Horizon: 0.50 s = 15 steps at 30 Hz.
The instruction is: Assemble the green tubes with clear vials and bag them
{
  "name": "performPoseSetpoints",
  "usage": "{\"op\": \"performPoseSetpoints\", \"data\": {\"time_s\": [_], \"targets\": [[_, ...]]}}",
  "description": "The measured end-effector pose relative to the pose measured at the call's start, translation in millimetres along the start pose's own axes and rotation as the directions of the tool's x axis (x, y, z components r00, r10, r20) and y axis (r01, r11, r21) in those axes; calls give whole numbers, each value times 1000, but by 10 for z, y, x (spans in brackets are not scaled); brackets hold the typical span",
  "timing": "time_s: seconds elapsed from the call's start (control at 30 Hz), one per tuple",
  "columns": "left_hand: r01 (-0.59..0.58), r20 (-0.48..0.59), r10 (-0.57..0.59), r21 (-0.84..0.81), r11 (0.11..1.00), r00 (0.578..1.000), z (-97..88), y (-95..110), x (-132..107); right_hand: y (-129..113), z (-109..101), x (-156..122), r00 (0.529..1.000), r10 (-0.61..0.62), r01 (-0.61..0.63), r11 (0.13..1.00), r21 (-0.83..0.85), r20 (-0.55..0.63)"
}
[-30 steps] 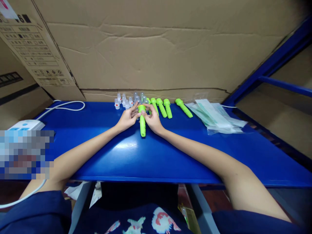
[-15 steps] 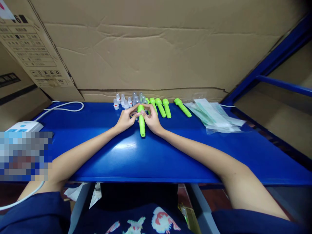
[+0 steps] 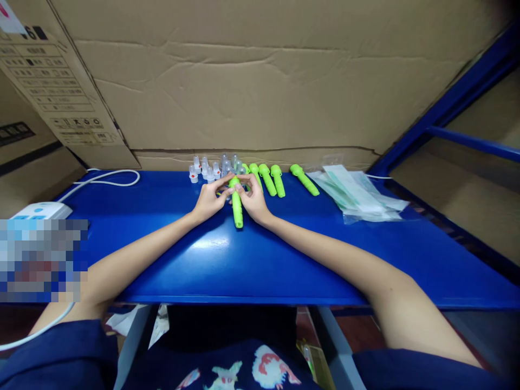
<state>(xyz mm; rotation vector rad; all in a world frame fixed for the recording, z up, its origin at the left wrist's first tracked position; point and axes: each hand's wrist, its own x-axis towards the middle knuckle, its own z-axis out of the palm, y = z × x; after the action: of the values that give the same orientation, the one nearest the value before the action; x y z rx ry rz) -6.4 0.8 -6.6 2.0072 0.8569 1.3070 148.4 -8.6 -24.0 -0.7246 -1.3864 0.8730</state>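
Between my two hands is a lime-green plastic handle, its long ribbed grip pointing toward me. My left hand pinches its upper end from the left, thumb and fingertips on it. From the right, my right hand presses thumb and fingers on the same end. My fingers hide most of that end. Just behind my left hand stand several clear domed caps with white bases. More lime-green handles lie in a row behind my right hand, and a separate one rests farther right.
Plastic sleeves with pale green strips lie at the right on the blue table. A white power strip with a cable sits at the left. Cardboard walls the back; a blue metal frame rises at the right.
Almost nothing differs. Both hands stay on the same green handle, whose lower end has shifted very slightly to the right.
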Motion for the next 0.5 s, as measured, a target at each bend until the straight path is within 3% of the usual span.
{"op": "performPoseSetpoints", "data": {"time_s": [0.27, 0.5], "targets": [[8, -30, -10, -75, 997, 999, 52, 13, 11, 97, -11, 12, 997, 52, -52, 999, 4, -62], [90, -37, -96, -138, 986, 995, 81, 5, -4, 37, -23, -4, 997, 80, -79, 995, -61, 21]]}}
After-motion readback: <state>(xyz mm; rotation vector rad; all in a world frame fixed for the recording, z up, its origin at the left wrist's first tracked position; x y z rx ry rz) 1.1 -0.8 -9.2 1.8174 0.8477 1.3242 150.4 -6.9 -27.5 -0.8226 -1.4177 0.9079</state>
